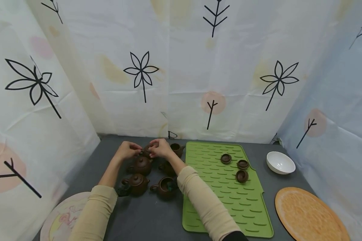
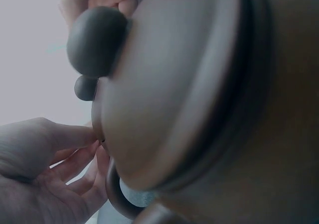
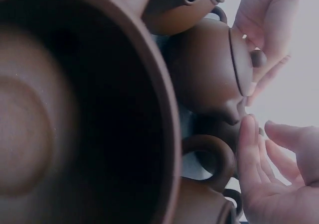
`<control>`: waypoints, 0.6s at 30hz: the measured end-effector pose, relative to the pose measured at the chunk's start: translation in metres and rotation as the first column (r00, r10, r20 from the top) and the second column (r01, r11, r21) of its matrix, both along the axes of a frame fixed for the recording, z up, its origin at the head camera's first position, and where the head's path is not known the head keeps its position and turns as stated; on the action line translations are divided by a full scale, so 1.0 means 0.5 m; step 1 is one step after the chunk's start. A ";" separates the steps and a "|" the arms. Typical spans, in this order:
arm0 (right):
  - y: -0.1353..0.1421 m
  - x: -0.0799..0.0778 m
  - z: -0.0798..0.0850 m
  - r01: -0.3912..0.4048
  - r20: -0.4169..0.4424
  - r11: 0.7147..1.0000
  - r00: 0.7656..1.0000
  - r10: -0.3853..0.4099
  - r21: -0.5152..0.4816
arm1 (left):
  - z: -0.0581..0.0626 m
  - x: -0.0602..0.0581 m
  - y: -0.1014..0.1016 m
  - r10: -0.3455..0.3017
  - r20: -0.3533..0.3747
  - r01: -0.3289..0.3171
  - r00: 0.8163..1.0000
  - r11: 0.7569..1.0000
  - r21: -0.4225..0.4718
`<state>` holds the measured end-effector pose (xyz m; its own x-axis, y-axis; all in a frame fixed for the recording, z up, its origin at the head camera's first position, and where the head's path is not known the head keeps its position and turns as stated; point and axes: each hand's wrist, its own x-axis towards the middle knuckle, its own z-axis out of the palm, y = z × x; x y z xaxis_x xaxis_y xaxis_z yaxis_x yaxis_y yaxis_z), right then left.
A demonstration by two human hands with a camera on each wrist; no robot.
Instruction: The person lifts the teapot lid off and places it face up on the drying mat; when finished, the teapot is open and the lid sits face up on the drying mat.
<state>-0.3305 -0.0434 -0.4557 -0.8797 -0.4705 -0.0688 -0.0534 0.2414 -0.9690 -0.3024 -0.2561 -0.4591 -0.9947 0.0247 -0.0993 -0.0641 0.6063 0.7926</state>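
Observation:
At the back of the teapot group, a brown lidded teapot [image 1: 147,151] stands between both hands. My left hand [image 1: 128,150] pinches it at its handle side; in the left wrist view, the thumb and fingers [image 2: 75,137] meet there, partly behind a nearer lidded teapot [image 2: 154,84]. On the other side, my right hand [image 1: 161,148] has its fingers extended along the teapot, thumb apart, as the right wrist view shows. Closer to me are two lidded teapots [image 1: 141,165] [image 1: 136,184]. To the right are lidless teapots [image 1: 164,189] [image 1: 176,149], one partly under the right forearm.
Three small brown lids [image 1: 226,158] [image 1: 242,164] [image 1: 242,176] lie on a green mat [image 1: 211,201] at right. Beyond it are a white bowl [image 1: 281,163] and a round orange-brown mat [image 1: 309,214]. A round pink patterned mat [image 1: 63,214] lies at front left. Printed cloth walls enclose the table.

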 end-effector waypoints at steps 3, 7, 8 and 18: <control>-0.007 0.004 -0.003 0.047 -0.007 0.999 0.999 -0.047 0.019 | 0.002 0.002 -0.001 0.004 0.002 -0.004 1.000 1.000 0.002; -0.013 0.007 -0.006 0.096 -0.023 0.994 0.995 -0.095 0.050 | 0.001 0.000 -0.001 0.006 0.002 -0.006 1.000 1.000 0.006; -0.015 0.007 -0.006 0.105 -0.028 0.993 0.994 -0.104 0.056 | 0.001 -0.001 -0.002 0.007 0.000 -0.007 1.000 1.000 0.007; -0.035 0.004 -0.008 0.188 -0.075 0.976 0.981 -0.180 0.113 | -0.006 -0.005 -0.001 0.017 -0.004 -0.017 1.000 1.000 -0.003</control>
